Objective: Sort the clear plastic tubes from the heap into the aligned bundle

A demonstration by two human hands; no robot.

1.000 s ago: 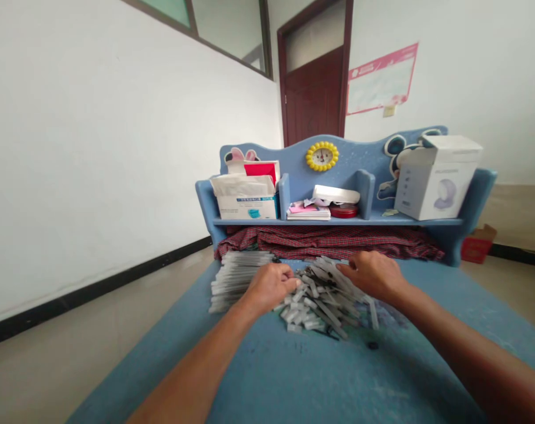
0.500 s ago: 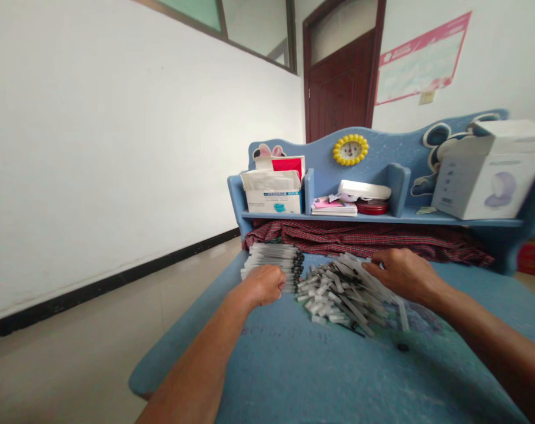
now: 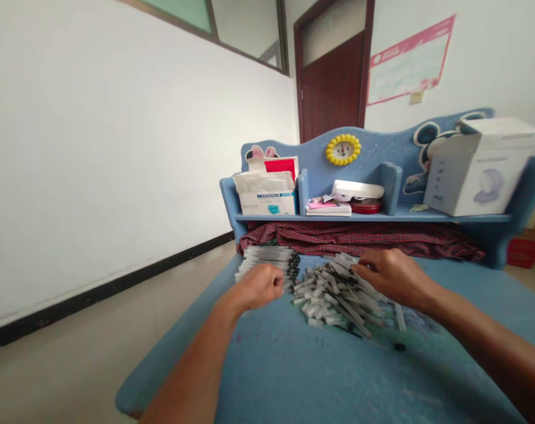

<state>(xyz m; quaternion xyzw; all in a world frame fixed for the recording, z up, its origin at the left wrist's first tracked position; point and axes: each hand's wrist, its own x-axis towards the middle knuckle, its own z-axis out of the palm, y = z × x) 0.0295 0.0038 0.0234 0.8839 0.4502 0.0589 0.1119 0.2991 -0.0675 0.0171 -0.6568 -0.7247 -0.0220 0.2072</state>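
Left of the loose pile (image 3: 333,300) of black-tipped tubes on the blue bench (image 3: 293,377), a squared stack (image 3: 267,262) of like tubes sits just behind the left hand (image 3: 257,287), which is curled closed; any hold on a tube is hidden. Right of the pile, the right hand (image 3: 393,277) lies half open, fingertips touching its tubes.

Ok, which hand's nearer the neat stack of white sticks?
Left. The left hand sits right at the stack's near edge; the right hand is beyond the loose pile, farther right.
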